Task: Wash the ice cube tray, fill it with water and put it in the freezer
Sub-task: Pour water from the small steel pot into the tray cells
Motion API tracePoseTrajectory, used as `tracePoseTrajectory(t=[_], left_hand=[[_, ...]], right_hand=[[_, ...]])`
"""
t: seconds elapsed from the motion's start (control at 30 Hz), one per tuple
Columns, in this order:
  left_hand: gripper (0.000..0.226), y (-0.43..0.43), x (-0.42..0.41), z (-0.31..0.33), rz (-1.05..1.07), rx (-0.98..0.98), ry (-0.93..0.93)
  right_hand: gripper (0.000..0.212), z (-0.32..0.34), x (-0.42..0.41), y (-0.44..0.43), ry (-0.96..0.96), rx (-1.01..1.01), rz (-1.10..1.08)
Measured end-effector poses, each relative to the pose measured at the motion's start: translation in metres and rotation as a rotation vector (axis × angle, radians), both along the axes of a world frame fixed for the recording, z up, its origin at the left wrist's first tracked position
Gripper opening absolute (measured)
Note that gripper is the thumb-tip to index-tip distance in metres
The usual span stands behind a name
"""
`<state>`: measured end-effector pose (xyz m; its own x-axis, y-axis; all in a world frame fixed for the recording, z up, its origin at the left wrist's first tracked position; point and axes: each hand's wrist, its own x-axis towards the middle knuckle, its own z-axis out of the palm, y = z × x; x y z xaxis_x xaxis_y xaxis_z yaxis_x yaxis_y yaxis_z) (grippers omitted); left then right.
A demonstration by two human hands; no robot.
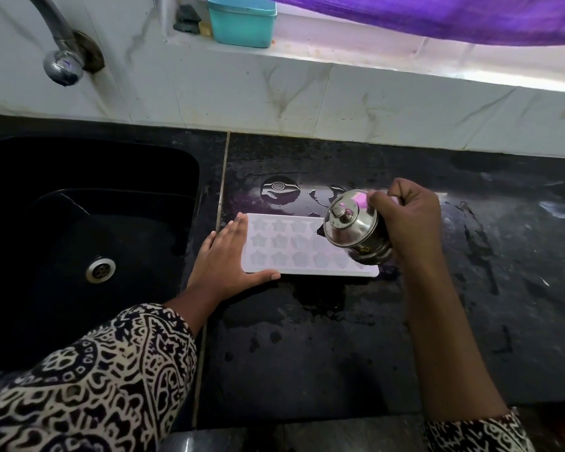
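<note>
— Where do we see the ice cube tray [287, 246]?
— Flat on the wet black counter [307, 337], one end against our left hand [224, 256], fingers straight, thumb along the near edge.
— And our right hand [405, 220]?
— Curled round a steel jug [353, 226], tilted over the tray's far end from the left hand; we can't tell whether water flows.

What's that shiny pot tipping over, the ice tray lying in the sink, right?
No: the head view shows the ice cube tray on the black counter beside the sink, not in it. The right hand does tip the steel pot over it.
</note>
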<state>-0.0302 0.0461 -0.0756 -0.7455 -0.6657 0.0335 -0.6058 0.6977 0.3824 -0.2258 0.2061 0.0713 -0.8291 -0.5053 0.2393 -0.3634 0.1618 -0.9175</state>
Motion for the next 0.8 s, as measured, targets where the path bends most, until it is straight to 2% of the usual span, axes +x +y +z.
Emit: tracePoseTrajectory(t=[0.2,0.47,0.67,0.8], left_hand=[[0.130,-0.0003,-0.0003,-0.0004,0.002,-0.003,-0.005],[0.130,-0.0002,-0.0008,-0.0003,0.000,-0.008,-0.007],[0.132,-0.0004,-0.0009,-0.0010,0.002,-0.010,-0.014],[0.133,-0.0005,-0.0011,-0.0011,0.006,-0.016,-0.020]], right_hand=[[0.025,-0.0012,0.0006,-0.0006,-0.020,-0.006,0.019],[0.035,-0.0018,-0.0018,-0.0009,-0.039,-0.027,0.005],[0.029,-0.0042,-0.0039,-0.0011,-0.037,-0.025,0.010],[0.033,-0.0052,-0.0039,-0.0013,-0.023,-0.010,0.026]])
